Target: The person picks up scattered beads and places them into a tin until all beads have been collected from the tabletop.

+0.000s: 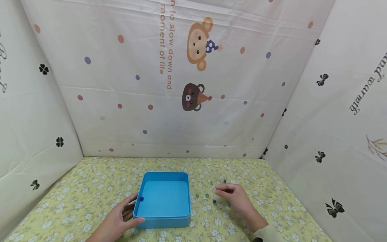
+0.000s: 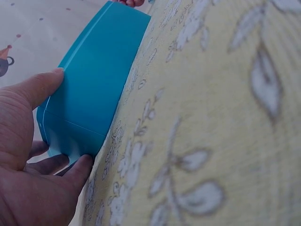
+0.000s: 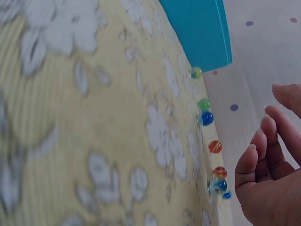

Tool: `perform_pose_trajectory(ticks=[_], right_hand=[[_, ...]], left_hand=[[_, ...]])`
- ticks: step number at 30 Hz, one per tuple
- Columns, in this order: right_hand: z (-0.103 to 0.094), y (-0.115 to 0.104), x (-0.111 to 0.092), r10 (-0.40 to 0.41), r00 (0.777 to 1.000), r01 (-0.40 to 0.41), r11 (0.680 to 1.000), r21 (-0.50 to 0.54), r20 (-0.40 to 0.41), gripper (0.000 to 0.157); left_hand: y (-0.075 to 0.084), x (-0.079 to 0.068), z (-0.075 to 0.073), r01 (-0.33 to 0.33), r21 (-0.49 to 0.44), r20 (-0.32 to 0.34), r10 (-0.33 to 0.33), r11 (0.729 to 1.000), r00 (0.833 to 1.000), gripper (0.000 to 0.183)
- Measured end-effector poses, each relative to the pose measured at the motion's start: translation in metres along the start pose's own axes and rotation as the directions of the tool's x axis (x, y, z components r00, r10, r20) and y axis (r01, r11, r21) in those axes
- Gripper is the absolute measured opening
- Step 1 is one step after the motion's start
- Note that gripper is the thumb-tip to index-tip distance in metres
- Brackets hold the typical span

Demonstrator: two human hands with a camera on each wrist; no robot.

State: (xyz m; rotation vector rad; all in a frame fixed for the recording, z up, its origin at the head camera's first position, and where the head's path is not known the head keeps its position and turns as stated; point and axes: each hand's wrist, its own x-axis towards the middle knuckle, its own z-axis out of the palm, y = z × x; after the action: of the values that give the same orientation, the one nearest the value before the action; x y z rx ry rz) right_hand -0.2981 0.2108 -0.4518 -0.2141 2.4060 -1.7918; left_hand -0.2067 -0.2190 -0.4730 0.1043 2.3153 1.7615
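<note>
Far wall [image 1: 163, 124] writing [image 1: 170, 43], sideways: "slow down and", "moment of life". Squarish box [image 1: 167, 198] on worktop [image 1: 99, 188], opening up, left of marbles [image 1: 207, 195]. Left hand [image 1: 121, 216] grips near-left corner; right hand [image 1: 237, 198] half-open, seemingly empty.

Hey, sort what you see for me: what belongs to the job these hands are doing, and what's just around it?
Part of the job:
Blue box, gripped by the left hand
Dark blue marble inside it
Loose marbles on the cloth, near the right hand

Just surroundings:
Flower-patterned cloth underneath
Printed backdrop behind
</note>
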Motion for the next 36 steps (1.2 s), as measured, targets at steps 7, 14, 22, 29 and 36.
perform_pose_trajectory(ticks=[7,14,22,29,36], right_hand=[[-0.008,0.008,0.002,0.02,1.0,-0.02,0.999,-0.042,0.0,0.045],[-0.013,0.011,0.0,0.01,1.0,-0.007,0.996,-0.085,0.029,0.038],[-0.021,0.013,0.002,0.036,0.998,-0.03,0.992,-0.122,0.045,0.038],[-0.024,0.016,0.004,0.036,0.994,-0.019,0.987,-0.157,0.103,0.036],[-0.03,0.017,0.006,0.044,0.992,-0.015,0.973,-0.23,0.122,0.033]], left_hand=[[0.001,0.0,0.0,0.006,0.003,-0.003,-0.006,1.0,1.0,0.094],[0.003,0.0,0.0,0.015,0.005,-0.004,-0.015,1.0,1.0,0.094],[0.002,0.0,-0.002,0.011,0.0,0.011,-0.011,1.0,1.0,0.094],[0.001,0.0,-0.003,0.011,-0.005,0.012,-0.011,1.0,1.0,0.093],[0.003,-0.001,-0.002,0.004,-0.017,0.022,-0.004,1.0,1.0,0.094]])
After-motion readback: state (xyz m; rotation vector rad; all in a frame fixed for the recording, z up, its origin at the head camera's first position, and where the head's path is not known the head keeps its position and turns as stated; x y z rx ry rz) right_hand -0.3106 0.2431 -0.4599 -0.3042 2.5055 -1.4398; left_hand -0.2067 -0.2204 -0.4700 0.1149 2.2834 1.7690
